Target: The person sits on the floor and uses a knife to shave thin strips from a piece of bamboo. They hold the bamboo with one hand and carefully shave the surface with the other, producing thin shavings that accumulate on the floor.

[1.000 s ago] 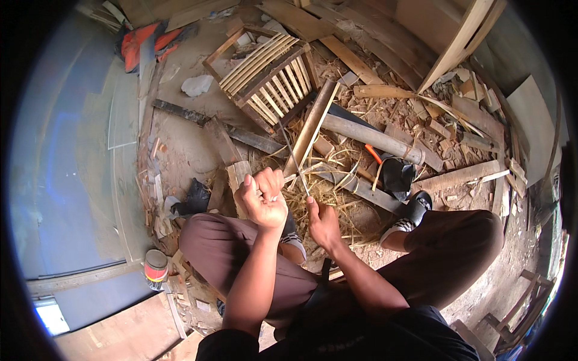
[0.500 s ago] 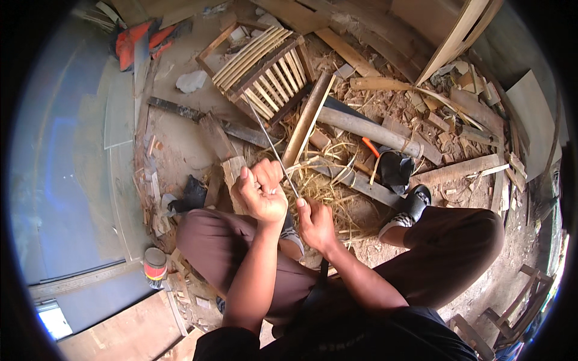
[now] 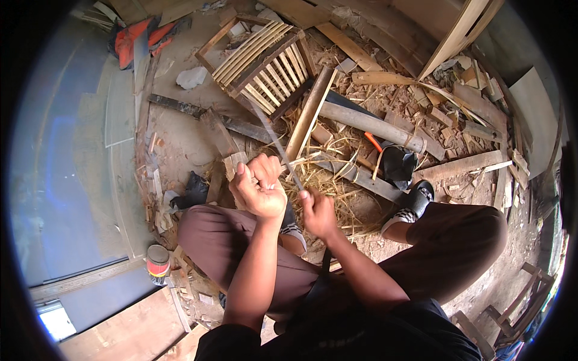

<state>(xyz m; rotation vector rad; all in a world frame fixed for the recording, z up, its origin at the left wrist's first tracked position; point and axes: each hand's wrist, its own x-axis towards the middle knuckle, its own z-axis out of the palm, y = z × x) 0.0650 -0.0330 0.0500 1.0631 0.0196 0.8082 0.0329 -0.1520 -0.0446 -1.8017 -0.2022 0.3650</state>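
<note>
My right hand (image 3: 319,215) is closed, thumb up, round the lower end of a long, thin, greyish blade (image 3: 275,139). The blade slants up and left toward a slatted wooden crate (image 3: 265,72); its outline is blurred and its handle is hidden in the fist. Just left of the blade, my left hand (image 3: 262,185) is curled closed with the palm side turned up. Whatever its fingers may pinch is too small to make out. Beneath both hands lies a heap of pale shavings and strips (image 3: 328,192).
A wooden board (image 3: 310,114) leans beside the crate, near a pale round pole (image 3: 373,127). An orange-handled tool (image 3: 373,141) lies by a black bag (image 3: 398,167). A paint-streaked can (image 3: 158,262) stands at left. Scrap wood litters the floor around my feet.
The blade has turned slightly and now looks wider and blurred. My right hand has shifted a little, while my left hand keeps almost the same place and pose.
</note>
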